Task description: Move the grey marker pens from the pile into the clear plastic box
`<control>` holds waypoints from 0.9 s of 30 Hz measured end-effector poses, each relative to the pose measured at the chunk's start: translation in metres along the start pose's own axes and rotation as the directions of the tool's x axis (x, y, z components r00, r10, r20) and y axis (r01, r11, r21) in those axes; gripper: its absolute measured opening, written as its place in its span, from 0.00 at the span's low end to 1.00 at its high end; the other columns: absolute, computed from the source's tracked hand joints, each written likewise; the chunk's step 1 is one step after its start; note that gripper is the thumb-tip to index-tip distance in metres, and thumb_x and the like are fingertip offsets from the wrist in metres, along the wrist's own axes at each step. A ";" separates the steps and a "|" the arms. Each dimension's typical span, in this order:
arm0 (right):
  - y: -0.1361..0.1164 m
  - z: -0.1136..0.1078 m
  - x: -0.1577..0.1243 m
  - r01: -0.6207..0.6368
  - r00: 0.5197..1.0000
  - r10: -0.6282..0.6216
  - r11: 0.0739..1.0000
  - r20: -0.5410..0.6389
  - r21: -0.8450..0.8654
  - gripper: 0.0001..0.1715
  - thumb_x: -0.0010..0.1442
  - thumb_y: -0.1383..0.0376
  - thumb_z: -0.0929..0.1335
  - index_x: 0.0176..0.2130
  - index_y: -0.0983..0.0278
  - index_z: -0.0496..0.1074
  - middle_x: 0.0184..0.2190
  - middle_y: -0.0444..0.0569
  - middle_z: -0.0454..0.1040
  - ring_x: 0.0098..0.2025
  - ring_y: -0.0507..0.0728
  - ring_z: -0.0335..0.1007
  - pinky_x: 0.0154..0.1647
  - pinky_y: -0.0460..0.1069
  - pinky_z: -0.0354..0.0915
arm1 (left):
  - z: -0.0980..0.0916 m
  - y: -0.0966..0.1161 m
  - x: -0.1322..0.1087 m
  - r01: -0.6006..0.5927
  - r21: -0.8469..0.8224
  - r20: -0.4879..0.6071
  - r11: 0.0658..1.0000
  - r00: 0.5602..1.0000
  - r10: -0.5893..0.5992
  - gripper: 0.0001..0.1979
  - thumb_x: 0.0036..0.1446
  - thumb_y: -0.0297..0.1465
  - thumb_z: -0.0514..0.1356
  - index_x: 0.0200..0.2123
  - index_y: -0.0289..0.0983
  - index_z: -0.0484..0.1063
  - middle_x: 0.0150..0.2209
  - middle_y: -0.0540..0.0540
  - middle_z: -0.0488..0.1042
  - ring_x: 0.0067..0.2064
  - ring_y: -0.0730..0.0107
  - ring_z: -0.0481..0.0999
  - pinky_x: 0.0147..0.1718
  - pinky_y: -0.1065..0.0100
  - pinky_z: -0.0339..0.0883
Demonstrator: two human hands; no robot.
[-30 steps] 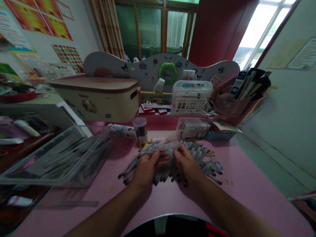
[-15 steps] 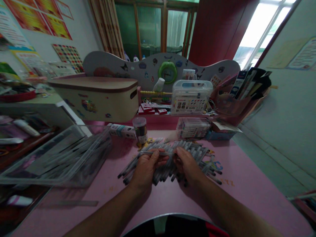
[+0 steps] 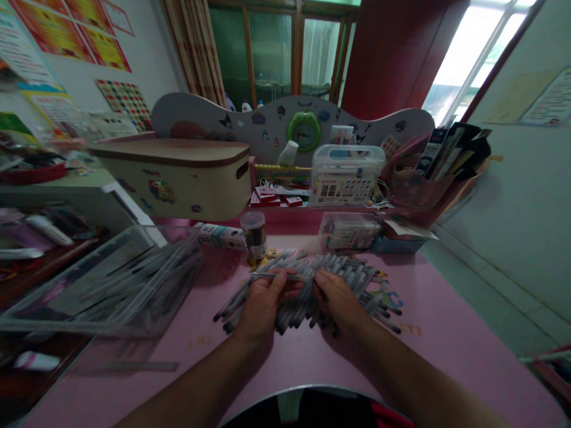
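A slim clear pen (image 3: 263, 275) lies level between my two hands. My left hand (image 3: 263, 300) is closed on it, thumb on top and fingers beneath. At the pen's right end, the thumb and fingers of my right hand (image 3: 334, 294) are pinched together; blur hides whether a cap sits there. Under and around both hands spreads a heap of clear pens (image 3: 292, 315) with dark ends, lying slantwise on the pink desk (image 3: 312, 368).
To the left stands a clear plastic bin (image 3: 172, 297) holding many pens. Behind the heap are a round clear jar (image 3: 254, 235), a long printed box (image 3: 220, 236) and a clear case (image 3: 350, 230). A ruler-like strip (image 3: 143, 366) lies at the front left.
Almost nothing differs. Both hands keep the same hold over the heap, and the view has shifted very slightly.
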State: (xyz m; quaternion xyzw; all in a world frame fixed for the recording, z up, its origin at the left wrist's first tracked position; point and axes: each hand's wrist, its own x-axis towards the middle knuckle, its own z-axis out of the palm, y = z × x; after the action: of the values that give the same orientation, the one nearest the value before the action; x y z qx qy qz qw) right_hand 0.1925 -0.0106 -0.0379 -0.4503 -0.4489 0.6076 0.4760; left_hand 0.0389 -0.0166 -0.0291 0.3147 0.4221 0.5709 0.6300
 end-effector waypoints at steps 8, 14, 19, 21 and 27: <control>0.003 0.001 0.000 -0.063 0.998 0.062 0.995 0.010 0.076 0.25 0.57 0.43 0.68 0.29 0.62 0.65 0.17 0.37 0.62 0.14 0.46 0.46 0.14 0.42 0.41 | 0.000 0.001 0.000 0.023 0.016 0.007 1.000 1.000 -0.023 0.18 0.51 0.42 0.69 0.37 0.33 0.77 0.28 0.42 0.82 0.30 0.66 0.81 0.33 0.69 0.73; 0.002 0.002 0.000 -0.049 0.998 0.045 0.991 0.033 0.122 0.21 0.54 0.51 0.72 0.29 0.60 0.61 0.14 0.32 0.55 0.15 0.46 0.43 0.14 0.42 0.41 | -0.001 0.000 0.001 -0.020 0.028 -0.028 0.999 0.999 0.021 0.17 0.52 0.42 0.69 0.36 0.33 0.77 0.29 0.43 0.81 0.31 0.68 0.80 0.34 0.70 0.73; -0.004 -0.001 -0.001 -0.167 0.984 0.121 0.892 0.133 0.420 0.16 0.43 0.67 0.69 0.33 0.59 0.60 0.20 0.34 0.65 0.14 0.44 0.45 0.13 0.40 0.37 | -0.004 0.000 0.002 -0.046 0.041 -0.039 0.998 0.998 0.047 0.18 0.52 0.44 0.68 0.36 0.34 0.77 0.28 0.44 0.81 0.31 0.67 0.79 0.34 0.69 0.73; -0.006 -0.004 -0.002 -0.254 0.963 0.169 0.832 0.211 0.494 0.17 0.41 0.67 0.68 0.34 0.60 0.62 0.24 0.38 0.70 0.15 0.44 0.48 0.13 0.40 0.37 | -0.004 0.000 0.000 -0.062 0.052 -0.038 0.997 0.997 0.064 0.18 0.53 0.44 0.68 0.35 0.34 0.77 0.29 0.44 0.80 0.30 0.66 0.79 0.33 0.67 0.73; -0.003 -0.002 -0.002 -0.344 0.931 0.261 0.862 0.255 0.371 0.16 0.51 0.57 0.73 0.29 0.63 0.65 0.17 0.36 0.64 0.14 0.43 0.43 0.13 0.40 0.35 | -0.002 0.004 -0.006 -0.126 0.096 -0.023 0.987 0.991 0.129 0.14 0.56 0.42 0.66 0.34 0.36 0.77 0.31 0.46 0.80 0.33 0.65 0.79 0.33 0.67 0.73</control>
State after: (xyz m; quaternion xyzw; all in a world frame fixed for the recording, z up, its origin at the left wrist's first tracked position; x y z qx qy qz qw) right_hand 0.1957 -0.0120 -0.0355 -0.3433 -0.2795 0.7967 0.4115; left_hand 0.0351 -0.0222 -0.0255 0.3621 0.4368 0.5939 0.5703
